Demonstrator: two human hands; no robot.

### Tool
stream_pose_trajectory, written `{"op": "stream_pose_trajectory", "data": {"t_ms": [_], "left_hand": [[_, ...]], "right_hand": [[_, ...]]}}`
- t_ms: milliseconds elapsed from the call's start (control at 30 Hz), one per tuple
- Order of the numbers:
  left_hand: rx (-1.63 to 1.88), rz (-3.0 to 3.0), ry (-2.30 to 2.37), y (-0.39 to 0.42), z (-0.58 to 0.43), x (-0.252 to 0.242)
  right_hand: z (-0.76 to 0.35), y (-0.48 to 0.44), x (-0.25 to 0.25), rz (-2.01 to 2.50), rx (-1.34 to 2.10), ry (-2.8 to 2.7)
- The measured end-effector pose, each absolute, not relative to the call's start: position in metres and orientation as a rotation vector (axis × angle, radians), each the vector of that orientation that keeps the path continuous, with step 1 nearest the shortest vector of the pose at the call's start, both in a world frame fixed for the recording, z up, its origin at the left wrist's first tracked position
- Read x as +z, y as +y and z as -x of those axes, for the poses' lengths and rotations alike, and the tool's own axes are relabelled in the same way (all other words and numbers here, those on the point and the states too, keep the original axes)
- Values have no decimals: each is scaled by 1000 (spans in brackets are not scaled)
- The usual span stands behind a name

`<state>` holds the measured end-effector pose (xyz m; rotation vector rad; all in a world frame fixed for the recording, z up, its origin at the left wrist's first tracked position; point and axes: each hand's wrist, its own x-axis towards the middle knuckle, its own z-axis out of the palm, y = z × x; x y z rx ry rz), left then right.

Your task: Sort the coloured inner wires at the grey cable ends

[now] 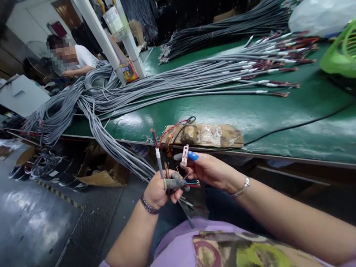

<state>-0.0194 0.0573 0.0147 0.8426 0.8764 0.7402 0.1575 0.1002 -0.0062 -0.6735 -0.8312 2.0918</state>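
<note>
My left hand (166, 188), with grey finger covers on it, is closed around grey cable ends. One grey cable (159, 158) stands upright from the grip, with a white sleeve and thin coloured wires at its tip. More bared wires (192, 184), some red and green, point right out of the fingers. My right hand (205, 169) is just beside them, wearing blue and grey finger covers. Between its thumb and fingers it pinches a small pale pink tool (185, 155) with a dark slot; its exact kind is unclear. Whether the lower fingers touch the wires cannot be made out.
A wooden block (211, 135) with tape and leads lies at the edge of the green table (168, 110). Grey cable bundles (170, 81) stretch across it. A green basket (353, 51) and plastic bag (332, 1) stand right. Another person (84, 56) sits far left.
</note>
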Motion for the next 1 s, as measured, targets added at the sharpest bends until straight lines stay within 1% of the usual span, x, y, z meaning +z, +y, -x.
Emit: {"op": "stream_pose_trajectory", "data": {"t_ms": [133,200,267,367,433,633,1000], "left_hand": [[701,-857,835,68,14,16],[699,-856,836,72,12,15],[703,-850,842,76,11,13],[699,-840,840,79,11,10],[691,-831,837,81,11,9],[675,-826,843,83,11,6],[680,-829,865,82,10,1]], "right_hand": [[-152,99,-7,858,1683,-971],[-151,99,-9,919,1549,-1004],[-149,100,-9,879,1610,-976],[-145,102,-7,723,1889,-814],[-142,103,-5,658,1998,-699],[-134,103,-4,654,1970,-514],[-132,100,-3,676,1980,-452]]}}
